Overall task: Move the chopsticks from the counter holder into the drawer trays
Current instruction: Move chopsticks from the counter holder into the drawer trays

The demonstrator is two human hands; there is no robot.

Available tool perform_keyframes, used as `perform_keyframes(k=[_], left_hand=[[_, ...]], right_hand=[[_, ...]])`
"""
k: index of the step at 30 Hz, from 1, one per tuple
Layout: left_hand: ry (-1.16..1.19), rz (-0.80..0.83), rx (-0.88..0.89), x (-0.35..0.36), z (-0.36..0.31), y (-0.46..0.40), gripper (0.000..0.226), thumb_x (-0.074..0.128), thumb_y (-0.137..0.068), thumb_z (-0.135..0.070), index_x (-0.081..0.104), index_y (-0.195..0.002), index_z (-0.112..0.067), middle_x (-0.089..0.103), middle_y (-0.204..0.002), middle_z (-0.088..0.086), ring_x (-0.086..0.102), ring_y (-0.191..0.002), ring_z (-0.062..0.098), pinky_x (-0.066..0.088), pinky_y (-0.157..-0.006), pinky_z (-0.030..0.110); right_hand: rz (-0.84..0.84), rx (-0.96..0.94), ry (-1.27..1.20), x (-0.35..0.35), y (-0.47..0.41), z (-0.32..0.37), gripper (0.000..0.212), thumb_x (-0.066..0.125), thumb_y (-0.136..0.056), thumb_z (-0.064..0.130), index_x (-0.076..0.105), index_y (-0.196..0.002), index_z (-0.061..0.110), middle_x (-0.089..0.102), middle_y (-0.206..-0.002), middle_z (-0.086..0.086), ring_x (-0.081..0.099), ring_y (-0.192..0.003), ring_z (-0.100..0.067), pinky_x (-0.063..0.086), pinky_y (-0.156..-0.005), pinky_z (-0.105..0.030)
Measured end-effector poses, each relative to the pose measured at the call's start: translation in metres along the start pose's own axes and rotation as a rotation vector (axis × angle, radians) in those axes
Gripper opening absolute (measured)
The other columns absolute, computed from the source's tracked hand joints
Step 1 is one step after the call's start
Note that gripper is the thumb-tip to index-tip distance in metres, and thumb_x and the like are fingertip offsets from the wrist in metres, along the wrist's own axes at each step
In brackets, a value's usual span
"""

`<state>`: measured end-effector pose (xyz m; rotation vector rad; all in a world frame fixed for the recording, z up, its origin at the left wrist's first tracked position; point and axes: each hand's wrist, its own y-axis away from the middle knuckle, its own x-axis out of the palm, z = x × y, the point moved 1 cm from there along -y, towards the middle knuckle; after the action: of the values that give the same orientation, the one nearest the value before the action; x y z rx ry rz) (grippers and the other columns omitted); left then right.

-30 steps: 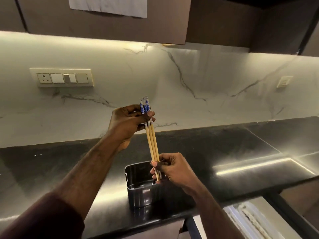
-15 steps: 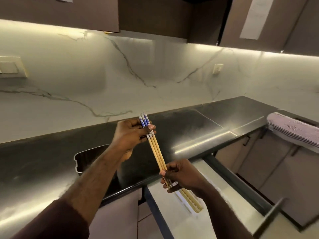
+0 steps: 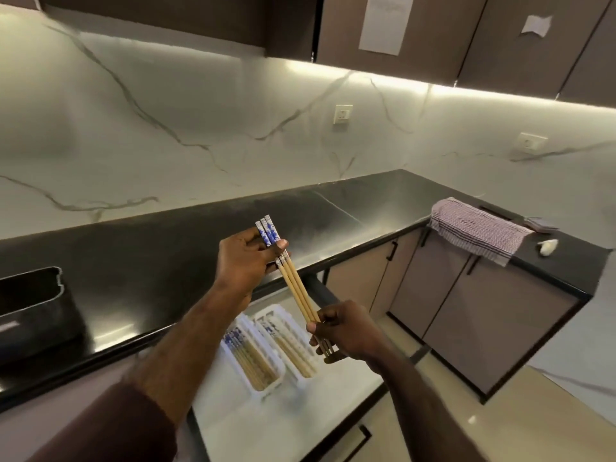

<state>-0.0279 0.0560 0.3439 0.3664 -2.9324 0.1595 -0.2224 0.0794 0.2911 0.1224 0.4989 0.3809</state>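
Observation:
A small bundle of bamboo chopsticks [image 3: 297, 288] with blue-and-white tops is held tilted in the air above the open drawer [image 3: 286, 425]. My left hand [image 3: 245, 261] pinches the patterned top end. My right hand [image 3: 343, 330] grips the thin lower end. Below them, in the drawer, lie two white trays: the left tray [image 3: 230, 358] and the right tray [image 3: 293, 323], each with several chopsticks lying lengthwise. The metal holder [image 3: 33, 315] stands on the black counter at the far left; its inside is dark.
The black counter [image 3: 166, 248] runs along the marble wall and turns at the right. A striped cloth [image 3: 476, 231] hangs over the counter edge at the right, with a small white object [image 3: 546, 246] near it. Closed cabinet doors [image 3: 466, 311] stand beyond the drawer.
The view has swung right, away from the holder. Both hands carried the bundle from above the holder to over the open drawer, where the two trays are now visible.

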Motion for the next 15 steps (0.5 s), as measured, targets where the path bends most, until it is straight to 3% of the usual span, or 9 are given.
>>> perform_keyframes(k=[9,15], left_hand=[[-0.07,-0.12,-0.073,0.056,0.064,-0.028,0.019,0.072,-0.081,-0.008,0.067,-0.097,-0.018,0.075,-0.09,0.007,0.075,-0.081,0.016,0.06,-0.073,0.032],[-0.125,-0.147,-0.179,0.061,0.127,-0.069,0.022,0.071,-0.082,-0.012,0.066,-0.104,-0.014,0.074,-0.091,0.005,0.074,-0.08,0.014,0.06,-0.063,0.025]], right_hand=[[0.053,0.09,0.111,-0.051,-0.04,-0.055,0.009,0.07,-0.086,0.029,0.068,-0.078,0.026,0.075,-0.082,-0.004,0.073,-0.072,-0.018,0.062,-0.062,-0.036],[0.121,0.193,0.158,-0.059,-0.087,-0.089,0.022,0.066,-0.09,0.029,0.07,-0.101,0.009,0.073,-0.086,-0.008,0.069,-0.069,-0.016,0.062,-0.063,-0.035]])
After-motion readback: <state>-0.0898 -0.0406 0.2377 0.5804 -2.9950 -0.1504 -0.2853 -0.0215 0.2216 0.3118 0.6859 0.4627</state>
